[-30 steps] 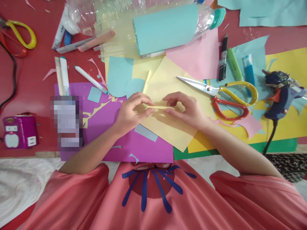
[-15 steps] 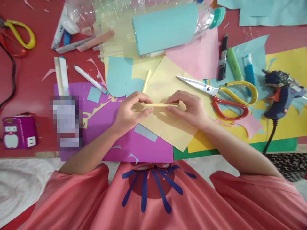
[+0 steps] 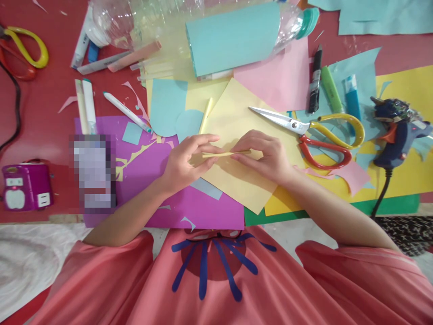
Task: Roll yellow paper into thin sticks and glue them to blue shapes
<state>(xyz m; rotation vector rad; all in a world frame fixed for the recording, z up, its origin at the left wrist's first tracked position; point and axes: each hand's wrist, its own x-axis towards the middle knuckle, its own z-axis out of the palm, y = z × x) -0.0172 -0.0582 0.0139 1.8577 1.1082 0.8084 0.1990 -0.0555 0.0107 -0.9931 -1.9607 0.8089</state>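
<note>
A narrow pale-yellow paper strip [image 3: 223, 155], folded or rolled, lies level between my two hands. My left hand [image 3: 187, 162] pinches its left end, thumb below and fingers above. At the other end my right hand [image 3: 265, 155] grips it between thumb and fingertips. Beneath is a pale-yellow sheet [image 3: 252, 189], set at an angle on the table. A similar thin yellow paper piece [image 3: 206, 116] rests just beyond my left hand. Scissors [image 3: 304, 128] with yellow and red handles lie open to the right of my right hand.
A plastic bottle [image 3: 233, 40] wrapped in light-blue paper lies at the back. On the right is a corded glue gun [image 3: 394, 135] beside several pens. To the left are a blurred phone [image 3: 94, 174], a purple box-shaped device [image 3: 27, 186], markers and a second pair of scissors [image 3: 32, 45].
Both hands have drawn closer together on the strip. The left fingers have stretched further over it, and the strip now tilts slightly, its right end higher.
</note>
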